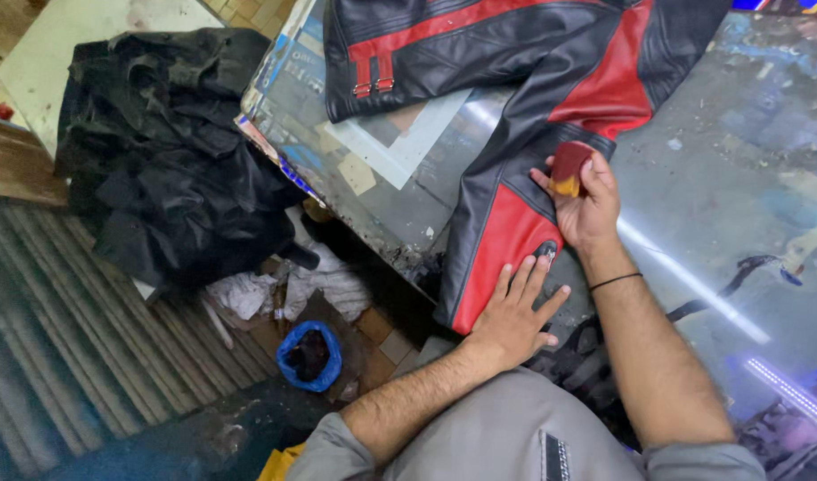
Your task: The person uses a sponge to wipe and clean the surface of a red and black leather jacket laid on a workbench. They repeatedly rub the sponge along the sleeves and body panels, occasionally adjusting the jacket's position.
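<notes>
Sponge [569,169] inside right hand [586,209] grip.

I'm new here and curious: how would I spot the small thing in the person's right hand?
Find the black and red leather jacket on the table. Along its sleeve, the right hand holds a small dark red pad with a yellow edge, the only yellow-edged thing there.

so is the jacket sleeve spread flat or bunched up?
Spread flat. The black and red jacket sleeve lies stretched along the table, left hand pressing its cuff end, right hand holding a red sponge.
</notes>
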